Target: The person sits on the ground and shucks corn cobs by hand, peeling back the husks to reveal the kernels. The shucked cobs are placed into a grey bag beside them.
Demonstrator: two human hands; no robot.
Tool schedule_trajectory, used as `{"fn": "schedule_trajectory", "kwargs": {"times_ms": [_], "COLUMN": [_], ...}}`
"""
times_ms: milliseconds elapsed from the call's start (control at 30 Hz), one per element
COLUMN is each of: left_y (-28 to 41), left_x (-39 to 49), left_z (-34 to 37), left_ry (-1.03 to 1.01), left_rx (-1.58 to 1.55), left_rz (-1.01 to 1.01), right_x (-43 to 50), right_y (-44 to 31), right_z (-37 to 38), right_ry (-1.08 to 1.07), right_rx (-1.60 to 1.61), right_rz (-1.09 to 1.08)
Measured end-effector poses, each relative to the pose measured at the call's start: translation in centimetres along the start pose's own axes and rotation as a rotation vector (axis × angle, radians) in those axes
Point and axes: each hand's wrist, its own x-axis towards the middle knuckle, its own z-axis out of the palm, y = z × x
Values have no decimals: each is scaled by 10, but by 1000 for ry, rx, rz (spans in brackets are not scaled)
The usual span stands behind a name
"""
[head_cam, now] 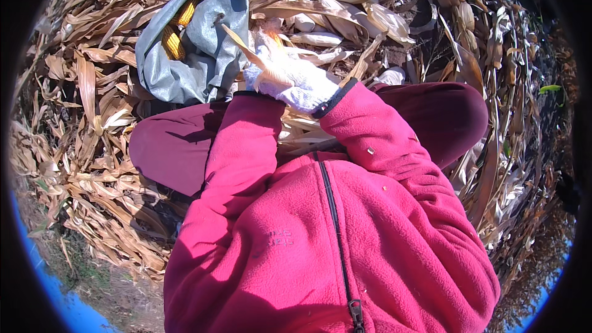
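My two hands, in white knit gloves, are together in front of my crossed legs, around a partly husked ear of corn (276, 38). Orange kernels show at its upper end; the rest is covered by glove and husk. My right hand (305, 84) lies over the ear with fingers closed. Mostly hidden behind it, my left hand (252, 77) grips low on the same ear. A dry husk leaf (244, 48) sticks out to the upper left across the gloves. Just left of the hands stands a grey-green woven sack (157, 62), its mouth open, with yellow corn cobs (173, 44) inside.
Several unhusked ears of corn (317, 38) lie in a heap beyond my hands. Dry husks and leaves (88, 78) cover the ground at left, and dry stalks (490, 166) lie at right. My bent knees (444, 111) flank the work area.
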Motion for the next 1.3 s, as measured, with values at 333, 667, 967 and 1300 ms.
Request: {"fn": "schedule_trajectory", "kwargs": {"times_ms": [333, 667, 967, 1300], "left_y": [-7, -10, -15, 38], "left_x": [-4, -8, -17, -33], "left_z": [3, 20, 51, 91], "left_ry": [-316, -337, 169, 459], "left_rx": [-28, 62, 398, 651], "left_rz": [-175, -120, 263, 572], "right_x": [-13, -26, -19, -95], "right_y": [-12, -15, 14, 96], "right_z": [-2, -5, -85, 49], "right_ry": [240, 136, 821, -625], "right_rx": [1617, 1939, 1830, -223], "right_rz": [189, 287, 165, 921]}}
